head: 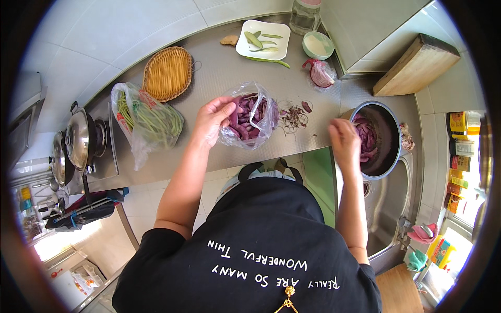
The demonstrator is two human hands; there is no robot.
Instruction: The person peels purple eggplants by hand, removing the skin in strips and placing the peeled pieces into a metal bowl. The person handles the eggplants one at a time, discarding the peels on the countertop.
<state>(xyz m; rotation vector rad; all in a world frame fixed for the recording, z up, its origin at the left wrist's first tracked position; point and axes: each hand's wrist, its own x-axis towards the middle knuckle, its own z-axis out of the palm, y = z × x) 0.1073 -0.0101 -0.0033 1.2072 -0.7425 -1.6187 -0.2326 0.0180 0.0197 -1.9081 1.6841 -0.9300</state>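
At the left edge of an open clear plastic bag [270,117], my left hand [214,119] pinches a purple bean pod [234,118] between thumb and fingers. Many more purple pods [250,131] fill the bag. My right hand [346,141] is blurred, with curled fingers, by the near-left rim of a deep dark pot [387,152]. Whether it holds anything is hidden. Inside the pot lie purple pods [366,135]. Between bag and pot, a small heap of thin trimmings [294,118] rests on the steel counter [219,78], with a purple piece [306,106] beside it.
Left are a bag of green beans [150,117], a wicker basket [168,74] and a lidded pan [78,139]. Behind stand a white plate [244,47], a bowl [318,45] and a cut red onion [321,74]. A wooden board [417,66] leans right; the sink [387,211] is below the pot.
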